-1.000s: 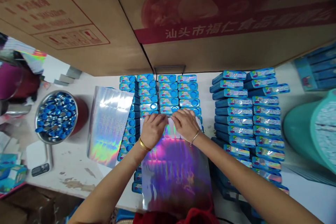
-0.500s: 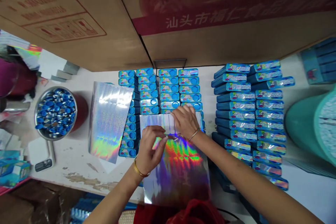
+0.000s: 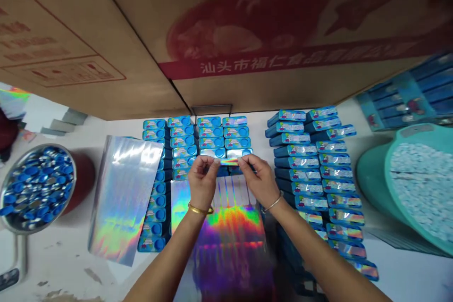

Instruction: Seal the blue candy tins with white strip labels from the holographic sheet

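A small shiny strip is stretched level between my two hands, over the middle rows of blue boxes. My left hand pinches its left end, and my right hand pinches its right end. Just below my hands lies a holographic sheet with narrow cut lines near its top edge. Another stack of silvery sheets lies to the left, partly over the boxes. More blue boxes with shiny strips on their faces stand in two columns on the right.
Large cardboard cartons wall off the back. At the left stands a metal pot of blue and silver caps, beside a white scale-like device. A teal bucket of small pale pieces is at the right.
Both hands have moved up off the sheet, now holding the strip between them over the boxes. The camera view has shifted, so the table items sit lower and farther left.
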Tool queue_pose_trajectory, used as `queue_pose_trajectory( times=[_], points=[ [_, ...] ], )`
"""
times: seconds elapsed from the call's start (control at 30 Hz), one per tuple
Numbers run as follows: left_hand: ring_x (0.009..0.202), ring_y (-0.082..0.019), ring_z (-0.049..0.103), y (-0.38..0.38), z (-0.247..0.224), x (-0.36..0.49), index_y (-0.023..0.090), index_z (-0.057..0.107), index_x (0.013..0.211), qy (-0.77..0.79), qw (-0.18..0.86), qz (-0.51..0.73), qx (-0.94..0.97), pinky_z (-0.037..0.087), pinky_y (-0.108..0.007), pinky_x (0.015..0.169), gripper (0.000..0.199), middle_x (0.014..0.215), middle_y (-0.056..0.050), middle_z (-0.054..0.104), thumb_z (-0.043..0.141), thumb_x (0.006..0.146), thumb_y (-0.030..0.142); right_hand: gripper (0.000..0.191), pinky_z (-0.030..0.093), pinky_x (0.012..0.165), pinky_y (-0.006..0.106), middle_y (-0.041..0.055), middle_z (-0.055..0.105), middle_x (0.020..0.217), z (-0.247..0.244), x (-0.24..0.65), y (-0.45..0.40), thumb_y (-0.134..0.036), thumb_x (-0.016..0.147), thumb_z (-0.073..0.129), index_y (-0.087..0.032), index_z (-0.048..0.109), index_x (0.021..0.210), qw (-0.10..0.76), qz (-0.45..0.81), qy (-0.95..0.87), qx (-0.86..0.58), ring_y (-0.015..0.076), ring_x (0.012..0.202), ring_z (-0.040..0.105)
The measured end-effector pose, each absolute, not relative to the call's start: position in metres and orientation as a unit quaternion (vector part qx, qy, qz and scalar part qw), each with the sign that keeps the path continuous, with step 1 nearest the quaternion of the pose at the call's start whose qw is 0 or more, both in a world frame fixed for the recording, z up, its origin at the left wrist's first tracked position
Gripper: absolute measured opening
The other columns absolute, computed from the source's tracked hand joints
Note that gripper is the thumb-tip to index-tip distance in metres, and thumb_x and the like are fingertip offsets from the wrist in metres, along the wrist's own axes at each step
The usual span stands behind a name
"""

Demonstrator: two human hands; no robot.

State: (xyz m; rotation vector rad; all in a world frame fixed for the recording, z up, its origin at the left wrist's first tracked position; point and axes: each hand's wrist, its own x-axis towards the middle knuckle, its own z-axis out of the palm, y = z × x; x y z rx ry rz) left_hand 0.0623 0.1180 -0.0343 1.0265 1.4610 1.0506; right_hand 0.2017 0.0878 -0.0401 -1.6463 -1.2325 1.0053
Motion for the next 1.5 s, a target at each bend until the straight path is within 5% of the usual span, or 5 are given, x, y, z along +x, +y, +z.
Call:
queue_pose_trajectory(
  times=[0.2,0.5,0.87,1.13,1.5],
  points=[
    [0.081,-0.016,0.052,0.169,-0.053,0.112,0.019,0.056,0.07,0.642,0.354,0.393,0.556,0.042,-0.031,0.08,0.011,0.078,-0.001,0.057,0.06,0.078,0.026,0.033,0.032,0.055,0.026,-0.0022,0.046,0.055,-0.058,0.255,0.14,-0.042,0.087,0.045,-0.021,0.052,0.063,0.336,0.312,-0.525,-0.717,0.0128,0.053,0.041],
    [0.102,-0.028,0.049,0.192,-0.073,0.137,0.021,0.058,0.074,0.715,0.215,0.254,0.616,0.035,-0.046,0.087,0.006,0.1,-0.007,0.057,0.06,0.078,0.025,0.025,0.037,0.065,0.03,0.0095,0.066,0.076,-0.086,0.272,0.178,-0.024,0.088,0.041,-0.019,0.062,0.074,0.179,0.223,-0.61,-0.739,0.021,0.073,0.058],
    [0.118,-0.037,0.042,0.198,-0.067,0.141,0.022,0.04,0.126,0.759,0.182,0.189,0.597,0.036,-0.052,0.092,0.066,0.128,-0.016,0.045,0.071,0.069,0.031,0.033,0.046,0.076,0.032,0.0076,0.067,0.086,-0.116,0.264,0.156,-0.029,0.086,0.042,-0.018,0.07,0.098,0.391,0.346,-0.524,-0.674,0.0207,0.084,0.061],
    [0.098,-0.02,0.056,0.165,-0.044,0.052,0.02,0.057,0.103,0.545,0.287,0.206,0.76,0.04,-0.035,0.087,0.019,0.101,-0.007,0.062,0.044,0.092,0.028,0.035,0.035,0.081,0.04,0.0131,0.061,0.103,-0.058,0.232,0.105,-0.035,0.093,0.041,-0.016,0.06,0.116,0.26,0.136,-0.637,-0.713,0.0272,0.095,0.049],
    [0.089,-0.02,0.05,0.094,-0.042,-0.036,0.02,0.06,0.089,0.468,0.153,0.02,0.87,0.032,-0.037,0.076,0.022,0.096,-0.006,0.062,0.043,0.095,0.032,0.024,0.027,0.082,0.037,0.0062,0.061,0.092,-0.068,0.137,0.057,-0.031,0.097,0.041,-0.02,0.062,0.096,0.176,0.19,-0.748,-0.611,0.0225,0.09,0.046]
  ],
)
